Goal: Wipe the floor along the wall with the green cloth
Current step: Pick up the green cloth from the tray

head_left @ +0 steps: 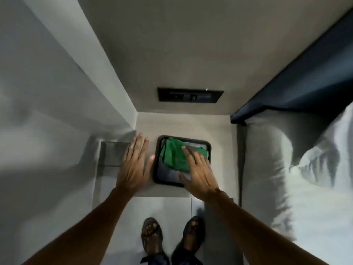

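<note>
A crumpled green cloth [174, 156] lies in a black tray [155, 175] on a small bedside table. My right hand [198, 170] hovers over the tray with fingers spread, fingertips on or just above the cloth, not closed on it. Beside the tray's left edge, my left hand [134, 166] is flat and open over the tabletop, its thumb near the rim. The pale tiled floor [162, 207] shows below the table, running along the wall [47, 111] on the left.
A bed with a white pillow and grey cover [286, 169] fills the right side, under a dark headboard [305, 88]. A black switch panel [190, 95] sits on the wall behind the table. My sandalled feet [152, 236] stand on the floor in the narrow gap.
</note>
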`<state>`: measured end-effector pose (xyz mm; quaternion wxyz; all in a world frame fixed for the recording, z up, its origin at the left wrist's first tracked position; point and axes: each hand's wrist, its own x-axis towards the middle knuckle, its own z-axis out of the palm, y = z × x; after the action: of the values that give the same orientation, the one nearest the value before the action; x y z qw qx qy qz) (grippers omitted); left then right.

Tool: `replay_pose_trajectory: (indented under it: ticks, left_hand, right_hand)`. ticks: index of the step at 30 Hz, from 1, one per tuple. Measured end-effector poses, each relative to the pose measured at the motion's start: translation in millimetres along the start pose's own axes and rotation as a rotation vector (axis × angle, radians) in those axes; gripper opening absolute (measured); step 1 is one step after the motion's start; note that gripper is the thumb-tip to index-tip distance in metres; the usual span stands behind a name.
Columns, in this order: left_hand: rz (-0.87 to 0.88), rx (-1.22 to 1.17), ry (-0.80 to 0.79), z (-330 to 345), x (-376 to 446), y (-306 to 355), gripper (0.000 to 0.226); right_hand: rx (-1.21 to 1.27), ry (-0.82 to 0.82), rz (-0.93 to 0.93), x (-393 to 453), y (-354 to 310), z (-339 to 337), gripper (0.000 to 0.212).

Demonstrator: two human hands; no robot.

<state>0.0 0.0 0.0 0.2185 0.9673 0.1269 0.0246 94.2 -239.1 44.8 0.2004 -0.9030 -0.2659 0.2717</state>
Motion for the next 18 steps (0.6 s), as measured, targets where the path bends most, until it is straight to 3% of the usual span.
replay_pose_trajectory:
  ticks: [11, 18]
  left_hand:
    - [0.028, 0.086, -0.022, 107, 21, -71, 0.062]
    - [0.025, 0.138, 0.059, 118, 16, -66, 0.059]
  right_hand:
    - [-0.286, 0.042, -0.153, 81, 80, 90, 0.102]
    - [-0.384, 0.23, -0.162, 85, 84, 114, 0.074]
